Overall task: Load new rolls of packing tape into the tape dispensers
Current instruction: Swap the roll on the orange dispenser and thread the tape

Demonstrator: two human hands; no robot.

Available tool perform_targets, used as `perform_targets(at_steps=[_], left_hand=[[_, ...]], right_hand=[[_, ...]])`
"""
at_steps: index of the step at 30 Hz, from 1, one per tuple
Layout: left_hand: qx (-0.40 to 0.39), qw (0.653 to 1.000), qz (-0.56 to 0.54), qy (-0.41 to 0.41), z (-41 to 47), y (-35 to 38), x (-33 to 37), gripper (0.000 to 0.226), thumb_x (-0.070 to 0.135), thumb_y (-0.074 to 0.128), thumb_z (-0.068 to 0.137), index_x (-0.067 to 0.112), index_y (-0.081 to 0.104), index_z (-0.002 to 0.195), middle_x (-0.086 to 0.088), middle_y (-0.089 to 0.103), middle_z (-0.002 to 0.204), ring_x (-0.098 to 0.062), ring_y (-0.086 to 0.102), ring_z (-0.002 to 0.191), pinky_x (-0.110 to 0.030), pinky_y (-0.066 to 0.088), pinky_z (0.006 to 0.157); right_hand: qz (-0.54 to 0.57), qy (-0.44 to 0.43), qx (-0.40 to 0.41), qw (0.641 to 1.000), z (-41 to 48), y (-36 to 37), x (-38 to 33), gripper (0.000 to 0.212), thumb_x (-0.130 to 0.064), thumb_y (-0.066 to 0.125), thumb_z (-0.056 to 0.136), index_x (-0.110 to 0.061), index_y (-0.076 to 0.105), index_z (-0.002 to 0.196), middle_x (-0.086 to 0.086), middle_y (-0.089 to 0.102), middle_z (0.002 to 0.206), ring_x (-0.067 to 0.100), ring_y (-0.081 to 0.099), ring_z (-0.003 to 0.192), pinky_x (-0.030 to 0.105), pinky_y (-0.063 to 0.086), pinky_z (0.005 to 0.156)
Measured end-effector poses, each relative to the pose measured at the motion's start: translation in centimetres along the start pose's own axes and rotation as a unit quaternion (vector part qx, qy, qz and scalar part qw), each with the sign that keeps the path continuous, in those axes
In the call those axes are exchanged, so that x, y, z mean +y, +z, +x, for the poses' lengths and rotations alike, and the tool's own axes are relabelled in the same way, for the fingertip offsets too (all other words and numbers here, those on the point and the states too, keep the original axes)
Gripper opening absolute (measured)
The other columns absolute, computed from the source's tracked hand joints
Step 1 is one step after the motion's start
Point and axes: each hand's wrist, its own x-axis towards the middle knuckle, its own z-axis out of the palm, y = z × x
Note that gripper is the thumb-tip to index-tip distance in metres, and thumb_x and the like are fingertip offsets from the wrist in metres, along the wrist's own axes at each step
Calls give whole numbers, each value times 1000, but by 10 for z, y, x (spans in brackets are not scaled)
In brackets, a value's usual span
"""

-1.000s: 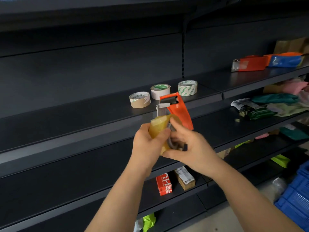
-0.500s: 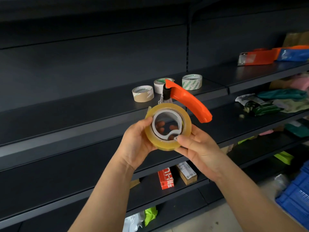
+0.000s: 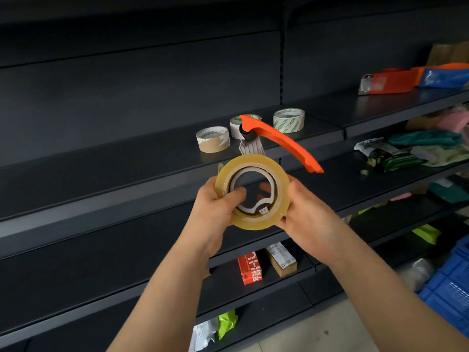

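Observation:
A clear yellowish roll of packing tape (image 3: 272, 219) sits around the white hub of an orange tape dispenser (image 3: 286, 144), held up in front of the dark shelves. My left hand (image 3: 215, 207) grips the roll's left side, thumb inside the core. My right hand (image 3: 309, 214) holds its right edge with fingers curled behind. The dispenser's orange handle arcs up and right above the roll, and its black roller and metal blade plate stand over the roll's top. Three more tape rolls (image 3: 213, 138) (image 3: 288, 120) rest on the shelf behind; the middle one is partly hidden.
Further orange and blue dispensers (image 3: 388, 81) lie on the upper right shelf (image 3: 380, 107). Folded cloths and packets (image 3: 416, 151) fill the shelf below them. Small boxes (image 3: 250, 268) sit on a lower shelf, and a blue crate (image 3: 449, 288) stands at the floor's right.
The roll and dispenser were turned from edge-on to face me, the handle swinging up and right. My left thumb has moved into the core and the view has shifted slightly.

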Motion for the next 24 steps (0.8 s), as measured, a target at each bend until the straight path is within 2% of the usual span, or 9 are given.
perform_targets(at_steps=[1, 3, 7, 9, 11, 15, 18, 21, 24], left_hand=[[-22, 1000, -11, -11, -1, -1, 2, 23, 12, 60, 95, 4, 60, 116, -22, 69, 97, -35, 68, 90, -47, 58, 83], [-68, 996, -37, -33, -3, -3, 4, 28, 19, 57, 96, 1, 61, 118, -17, 67, 95, -29, 67, 90, -40, 59, 78], [-103, 991, -61, -55, -4, -3, 6, 43, 29, 58, 91, 0, 58, 123, -27, 61, 106, -33, 64, 94, -42, 60, 78], [-125, 988, -71, -53, -5, -3, 9, 47, 32, 58, 87, 2, 57, 124, -24, 64, 105, -30, 67, 91, -41, 59, 75], [-144, 984, -95, -53, -6, -3, 13, 46, 32, 56, 87, 5, 59, 124, -17, 69, 110, -29, 70, 94, -44, 59, 76], [-182, 971, -133, -79, -7, -10, 19, 46, 33, 50, 90, 3, 60, 123, -22, 68, 118, -36, 67, 105, -55, 56, 87], [-191, 972, -117, -71, -8, -12, 22, 45, 32, 49, 91, 2, 60, 122, -23, 68, 118, -37, 67, 105, -55, 55, 87], [-187, 973, -117, -73, -9, -11, 24, 45, 32, 51, 89, 3, 61, 122, -23, 69, 115, -34, 69, 99, -48, 59, 79], [-176, 979, -82, -64, -13, -9, 24, 45, 31, 53, 87, 3, 60, 120, -16, 73, 109, -27, 71, 95, -42, 60, 73]], right_hand=[[82, 16, 1, 996, -1, 0, -2, 43, -44, 52, 91, -19, 61, 124, 5, 70, 111, 16, 68, 106, 35, 52, 89], [185, 36, 18, 982, 0, -4, -2, 41, -39, 39, 99, -13, 66, 114, 4, 74, 98, 15, 72, 94, 36, 51, 88], [219, 57, 47, 973, 4, -11, -3, 30, -23, 43, 101, -7, 68, 107, 5, 73, 91, 13, 71, 83, 31, 58, 76], [240, 67, 59, 967, 7, -13, -4, 27, -22, 46, 100, -8, 68, 106, 4, 71, 90, 13, 70, 80, 30, 59, 73], [239, 70, 54, 967, 10, -12, -5, 27, -20, 46, 101, -10, 70, 104, 4, 71, 90, 14, 70, 79, 32, 61, 78], [231, 60, 37, 970, 13, -10, -11, 30, -22, 48, 98, -9, 76, 98, 7, 72, 100, 16, 73, 84, 34, 54, 90], [195, 70, 16, 978, 11, -5, -22, 37, -33, 52, 89, -7, 75, 103, 9, 76, 97, 17, 74, 85, 31, 60, 81], [155, 61, 15, 986, 12, -5, -24, 22, -14, 59, 80, -8, 78, 87, 6, 75, 83, 11, 72, 71, 25, 59, 70], [125, 77, 70, 987, 16, -12, -15, 25, -7, 56, 86, -10, 79, 78, 4, 73, 76, 10, 70, 63, 23, 58, 62]])
